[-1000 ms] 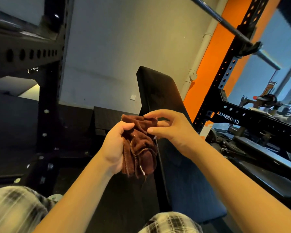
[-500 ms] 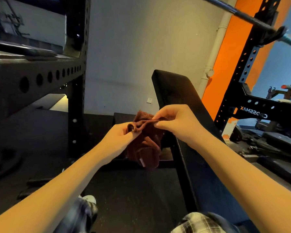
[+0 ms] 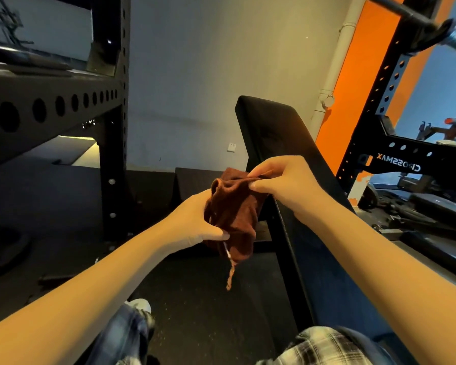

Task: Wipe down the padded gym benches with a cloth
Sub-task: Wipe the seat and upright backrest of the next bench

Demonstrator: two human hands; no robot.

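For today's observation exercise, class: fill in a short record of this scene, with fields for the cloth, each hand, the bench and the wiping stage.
Cloth: brown, bunched, loose thread hanging below
Left hand: grips the cloth's lower part
Right hand: pinches its top edge
Bench: black, padded, tilted up, behind the cloth
Wiping stage: cloth not yet on the pad

Brown cloth [image 3: 234, 217], black bench [image 3: 279, 135], plaid shorts [image 3: 324, 349].

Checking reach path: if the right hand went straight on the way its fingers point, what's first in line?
The brown cloth, which the right hand pinches at the top edge. Past that, likely the left hand gripping the cloth lower down; depth is unclear.
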